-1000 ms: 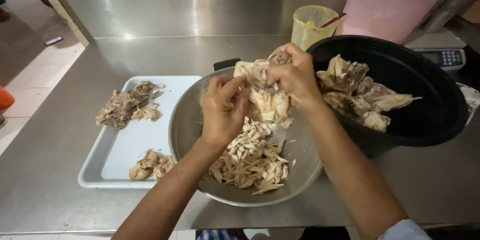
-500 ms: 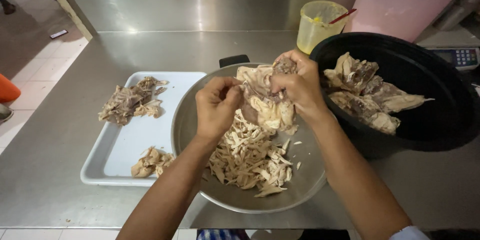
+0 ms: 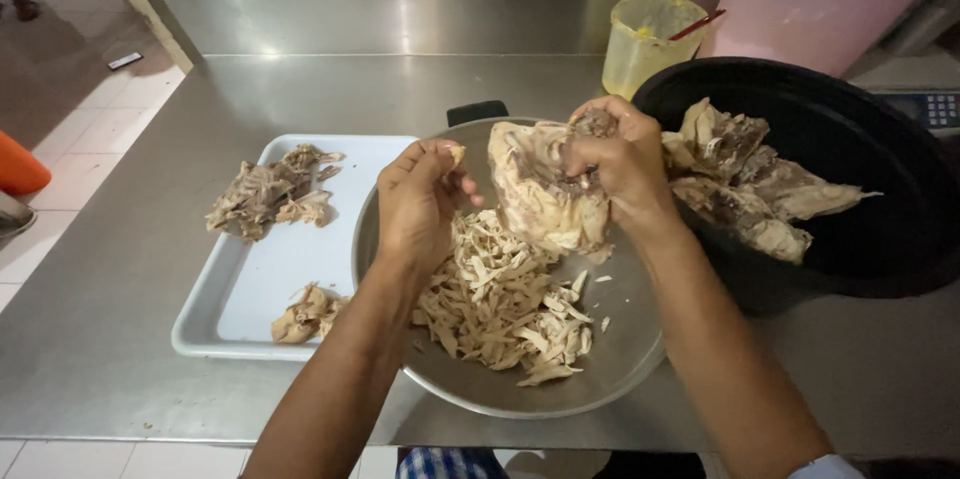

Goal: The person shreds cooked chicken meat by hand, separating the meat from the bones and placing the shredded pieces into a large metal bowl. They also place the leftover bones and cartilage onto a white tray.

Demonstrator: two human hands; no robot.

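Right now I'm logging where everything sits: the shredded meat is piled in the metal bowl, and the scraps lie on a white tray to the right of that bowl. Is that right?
Not quite. The white tray with the scraps lies to the left of the metal bowl, not the right; the head view shows it. On the right is a black tub. The shredded meat is indeed piled in the bowl.
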